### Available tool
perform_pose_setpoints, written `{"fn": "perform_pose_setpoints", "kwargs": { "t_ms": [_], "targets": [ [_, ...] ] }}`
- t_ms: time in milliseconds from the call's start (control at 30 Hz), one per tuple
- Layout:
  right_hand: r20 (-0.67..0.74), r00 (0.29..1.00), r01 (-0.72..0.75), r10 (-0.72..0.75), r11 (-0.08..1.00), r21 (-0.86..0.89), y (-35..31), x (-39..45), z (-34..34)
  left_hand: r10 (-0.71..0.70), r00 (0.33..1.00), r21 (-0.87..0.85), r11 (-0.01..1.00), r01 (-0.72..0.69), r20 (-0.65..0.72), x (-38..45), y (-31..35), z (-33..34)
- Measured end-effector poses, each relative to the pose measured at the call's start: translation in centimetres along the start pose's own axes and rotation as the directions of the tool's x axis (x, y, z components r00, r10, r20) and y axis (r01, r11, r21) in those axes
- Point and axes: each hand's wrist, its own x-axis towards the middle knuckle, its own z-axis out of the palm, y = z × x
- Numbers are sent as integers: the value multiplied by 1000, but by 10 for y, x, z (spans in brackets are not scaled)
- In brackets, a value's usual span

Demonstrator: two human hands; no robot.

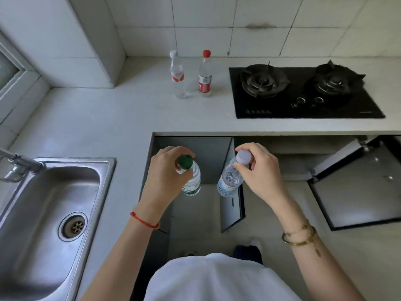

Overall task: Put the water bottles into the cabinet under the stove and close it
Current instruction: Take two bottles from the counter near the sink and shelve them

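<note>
My left hand (165,177) grips a green-capped water bottle (193,181) by its neck, held in the air in front of the counter edge. My right hand (260,170) holds a white-capped bottle with a blue label (230,179) by its cap, tilted, close beside the first. Two more bottles stand on the counter left of the stove: a white-capped one (177,77) and a red-capped one with a red label (205,74). Below the black two-burner stove (303,94) the cabinet is open, with one door (232,205) swung out between my hands and another door (355,192) open at the right.
A steel sink (52,213) with a tap (21,164) is set into the counter at the left. The white tiled wall rises behind the counter (108,118). My feet and the floor show below the open doors.
</note>
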Motion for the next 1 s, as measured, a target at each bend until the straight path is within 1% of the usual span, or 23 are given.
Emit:
{"fn": "perform_pose_setpoints", "kwargs": {
  "t_ms": [100,200,400,567,667,767,867,1000],
  "targets": [
    [-20,999,-28,28,1000,-9,31,-9,-32,36,998,6,999,-36,43,4,30,33],
    [-16,1000,-14,14,999,-34,68,-16,-67,56,996,19,998,-57,67,6,63,69],
    [75,997,21,-12,992,-123,155,-6,-133,6,999,17,1000,-7,51,16,135,155],
    [143,989,66,-43,985,-160,221,13,-160,-63,998,-19,998,63,27,33,172,222],
    [182,983,58,-28,985,-161,255,30,-161,-88,996,-37,995,89,14,47,180,259],
    [197,980,13,18,988,-155,289,48,-150,-115,993,-27,993,116,20,64,176,299],
    [215,975,-22,57,986,-166,325,67,-127,-147,989,-21,989,148,30,84,158,343],
    [259,961,-44,94,980,-194,378,88,-78,-210,977,0,978,210,34,111,117,410]
  ]
}}
